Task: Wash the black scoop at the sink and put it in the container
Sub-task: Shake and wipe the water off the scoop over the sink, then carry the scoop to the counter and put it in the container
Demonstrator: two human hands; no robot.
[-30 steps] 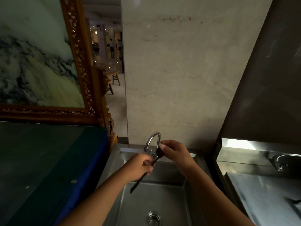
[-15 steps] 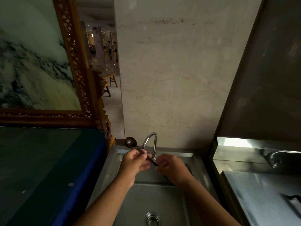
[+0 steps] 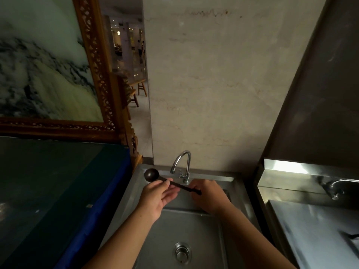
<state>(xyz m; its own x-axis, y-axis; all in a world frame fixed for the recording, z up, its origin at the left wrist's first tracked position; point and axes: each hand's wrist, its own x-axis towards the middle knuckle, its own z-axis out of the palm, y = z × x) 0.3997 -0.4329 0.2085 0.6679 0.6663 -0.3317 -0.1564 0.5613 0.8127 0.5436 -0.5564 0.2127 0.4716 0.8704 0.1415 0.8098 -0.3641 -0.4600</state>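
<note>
The black scoop (image 3: 152, 174) lies nearly level over the steel sink (image 3: 221, 239), its round bowl pointing left past the sink's back left corner. My left hand (image 3: 157, 197) pinches the handle just behind the bowl with thumb and fingertips. My right hand (image 3: 208, 195) grips the far end of the handle, whose tip sticks out past the fingers. The chrome tap (image 3: 182, 164) stands just behind the hands; no water is seen running. No container is in view.
The sink drain (image 3: 181, 253) lies low in the basin. A dark counter with a blue edge (image 3: 93, 210) borders the sink on the left, under a gold-framed picture (image 3: 97, 61). A second steel sink with its own tap (image 3: 334, 188) sits at right.
The scoop was turned end for end: its bowl went from under the right hand to the left side. Since half a second ago the right hand slid out to the handle's end.
</note>
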